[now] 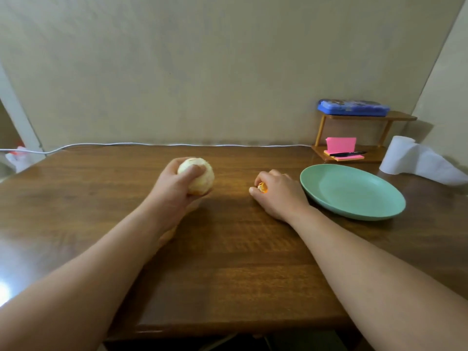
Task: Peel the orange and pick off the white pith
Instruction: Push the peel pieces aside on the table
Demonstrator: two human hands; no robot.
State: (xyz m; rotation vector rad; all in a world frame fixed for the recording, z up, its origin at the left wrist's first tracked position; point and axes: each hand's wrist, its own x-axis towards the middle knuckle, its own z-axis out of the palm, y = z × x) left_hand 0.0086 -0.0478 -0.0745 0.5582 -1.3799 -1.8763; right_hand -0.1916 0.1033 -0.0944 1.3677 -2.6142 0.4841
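- The orange [201,174] sits in the left hand [174,191] over the middle of the bench [228,262], closer to the far edge than to the near one. I cannot tell whether it touches the wood.
- The orange is almost fully peeled: a pale, cream-white ball of pith with a faint pink-orange tinge on its right side.
- The left hand is curled round the fruit from the near side, thumb across its top.
- The right hand [278,196], well apart from the orange, is closed on a small scrap of orange peel [262,187] that shows between thumb and fingers.
- It rests just beside the left rim of a green plate [352,191], which lies toward the bench's right edge.
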